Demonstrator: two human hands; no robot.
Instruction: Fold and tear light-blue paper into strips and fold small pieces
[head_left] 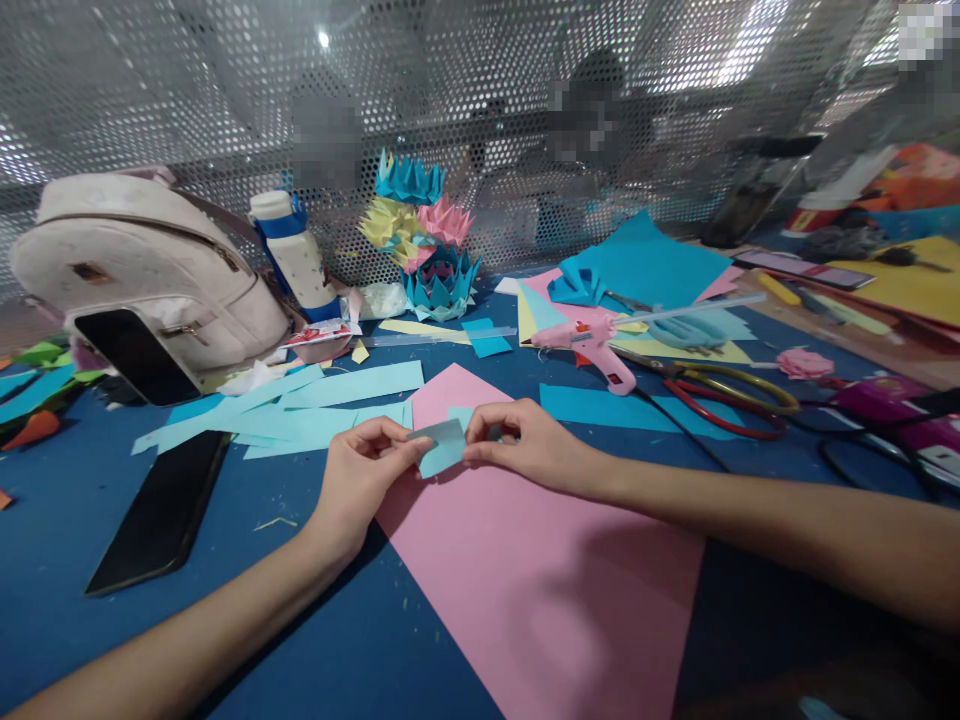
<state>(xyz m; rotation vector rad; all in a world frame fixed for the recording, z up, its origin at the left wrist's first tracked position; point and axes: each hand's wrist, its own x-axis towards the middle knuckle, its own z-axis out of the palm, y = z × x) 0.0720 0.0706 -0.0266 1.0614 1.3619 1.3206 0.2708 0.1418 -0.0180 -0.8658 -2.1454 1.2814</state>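
A small light blue paper piece [442,449] is held up between my two hands, over the far part of a large pink sheet [525,560]. My left hand [367,465] pinches its left edge between thumb and fingers. At its right edge, my right hand [517,440] is closed with thumb and index finger on the paper. Another bit of light blue paper shows behind the piece, near my right fingertips. Light blue strips [352,385] lie just left of and beyond my left hand.
A pink glue gun [592,345] and red-handled scissors [724,405] lie beyond my right arm. Folded paper flowers [439,280], a bottle [296,255] and a backpack [142,260] stand at the back. A black phone [161,515] lies left.
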